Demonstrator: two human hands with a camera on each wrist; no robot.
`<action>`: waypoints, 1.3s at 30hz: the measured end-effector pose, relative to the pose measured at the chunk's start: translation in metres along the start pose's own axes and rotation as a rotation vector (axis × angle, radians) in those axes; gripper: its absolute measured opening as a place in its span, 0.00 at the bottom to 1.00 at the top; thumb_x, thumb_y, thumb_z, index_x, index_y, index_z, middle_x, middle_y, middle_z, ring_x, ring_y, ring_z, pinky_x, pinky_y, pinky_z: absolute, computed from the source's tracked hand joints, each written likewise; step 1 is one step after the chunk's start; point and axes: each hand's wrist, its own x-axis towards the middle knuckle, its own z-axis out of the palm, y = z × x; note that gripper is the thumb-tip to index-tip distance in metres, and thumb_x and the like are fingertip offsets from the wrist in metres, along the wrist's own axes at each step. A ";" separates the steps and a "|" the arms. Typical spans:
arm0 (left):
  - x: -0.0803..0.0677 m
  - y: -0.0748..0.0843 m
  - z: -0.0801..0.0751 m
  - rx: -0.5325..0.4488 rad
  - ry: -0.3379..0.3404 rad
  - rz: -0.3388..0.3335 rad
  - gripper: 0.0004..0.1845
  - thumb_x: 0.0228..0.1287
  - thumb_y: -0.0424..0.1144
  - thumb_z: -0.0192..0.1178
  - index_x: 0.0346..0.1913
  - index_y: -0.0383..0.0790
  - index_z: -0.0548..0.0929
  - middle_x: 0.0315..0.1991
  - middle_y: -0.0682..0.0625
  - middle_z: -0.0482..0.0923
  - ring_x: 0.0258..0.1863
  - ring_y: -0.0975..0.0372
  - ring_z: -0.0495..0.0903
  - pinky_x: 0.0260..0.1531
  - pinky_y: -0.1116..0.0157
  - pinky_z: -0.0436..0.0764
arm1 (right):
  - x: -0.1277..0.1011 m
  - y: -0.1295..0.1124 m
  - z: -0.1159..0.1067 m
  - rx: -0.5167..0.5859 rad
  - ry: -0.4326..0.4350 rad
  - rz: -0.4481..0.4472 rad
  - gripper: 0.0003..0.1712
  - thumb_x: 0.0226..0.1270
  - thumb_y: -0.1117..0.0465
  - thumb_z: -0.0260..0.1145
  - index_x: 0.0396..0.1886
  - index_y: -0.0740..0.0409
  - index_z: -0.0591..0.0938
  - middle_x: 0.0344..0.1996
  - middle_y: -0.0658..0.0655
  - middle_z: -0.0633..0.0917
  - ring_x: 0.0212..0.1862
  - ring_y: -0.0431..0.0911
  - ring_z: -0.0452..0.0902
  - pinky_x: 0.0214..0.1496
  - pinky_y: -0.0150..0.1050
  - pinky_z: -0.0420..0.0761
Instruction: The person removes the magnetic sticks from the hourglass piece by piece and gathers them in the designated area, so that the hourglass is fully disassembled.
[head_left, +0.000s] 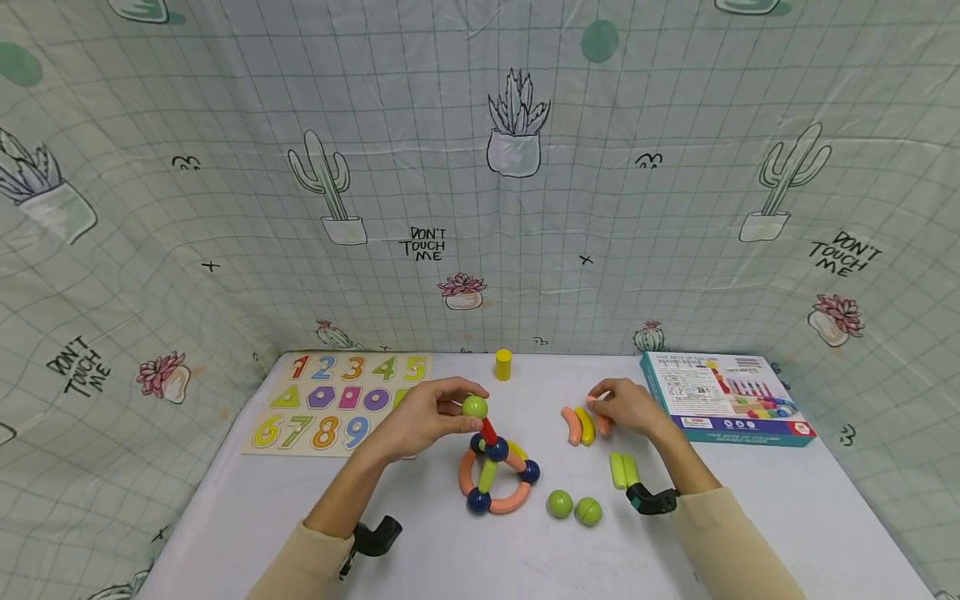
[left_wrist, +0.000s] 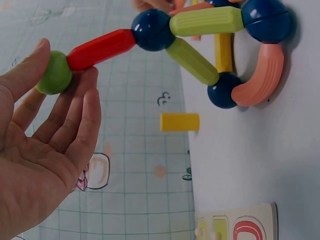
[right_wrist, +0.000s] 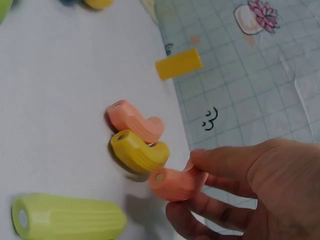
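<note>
Head view, left grip [head_left: 420, 421] pinching green ball [head_left: 474, 407], right grip [head_left: 626, 408] holding orange curve [head_left: 602, 423]

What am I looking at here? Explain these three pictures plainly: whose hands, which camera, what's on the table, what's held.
A person works with bare hands; there is no machine. The wide picture comes from a camera on their head; the other two come from cameras strapped to each wrist.

The left hand pinches a green ball on top of a red stick, which rises from a toy frame of blue balls and coloured sticks. The right hand pinches a curved pink piece.

On the white table lie more curved pieces, two green sticks, two green balls, a yellow cylinder, a number puzzle and a box.
</note>
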 end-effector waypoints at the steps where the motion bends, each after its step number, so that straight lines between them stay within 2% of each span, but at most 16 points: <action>1: 0.000 0.000 0.000 0.001 -0.001 0.001 0.19 0.64 0.42 0.70 0.57 0.47 0.83 0.49 0.49 0.83 0.42 0.58 0.83 0.45 0.64 0.83 | -0.001 0.001 0.000 -0.006 -0.006 0.015 0.17 0.72 0.58 0.62 0.54 0.64 0.83 0.38 0.59 0.85 0.34 0.49 0.75 0.36 0.40 0.72; 8: 0.002 0.000 0.000 0.020 -0.006 0.020 0.18 0.65 0.42 0.69 0.57 0.48 0.83 0.50 0.50 0.83 0.44 0.59 0.84 0.46 0.64 0.83 | -0.001 0.009 0.004 -0.030 -0.007 0.083 0.17 0.72 0.56 0.63 0.53 0.62 0.84 0.35 0.57 0.83 0.33 0.48 0.75 0.33 0.39 0.71; 18: 0.003 0.001 0.002 0.040 0.003 0.011 0.18 0.65 0.43 0.69 0.57 0.49 0.84 0.51 0.51 0.83 0.43 0.59 0.83 0.46 0.63 0.83 | 0.002 0.016 0.008 -0.011 -0.013 0.057 0.18 0.72 0.56 0.64 0.52 0.64 0.84 0.40 0.60 0.85 0.34 0.48 0.75 0.33 0.38 0.72; 26: 0.004 0.003 0.003 0.048 0.019 0.014 0.18 0.64 0.42 0.70 0.57 0.50 0.84 0.49 0.51 0.83 0.40 0.57 0.81 0.42 0.62 0.82 | 0.003 0.015 0.011 0.018 -0.025 0.084 0.17 0.72 0.58 0.64 0.53 0.65 0.83 0.35 0.57 0.83 0.29 0.47 0.74 0.29 0.37 0.73; 39: 0.004 0.004 0.004 0.037 0.011 0.008 0.19 0.64 0.44 0.70 0.57 0.50 0.84 0.49 0.50 0.83 0.38 0.58 0.82 0.40 0.61 0.82 | 0.003 0.017 0.012 0.034 -0.045 0.099 0.17 0.72 0.58 0.64 0.53 0.66 0.82 0.29 0.56 0.81 0.25 0.46 0.74 0.26 0.35 0.73</action>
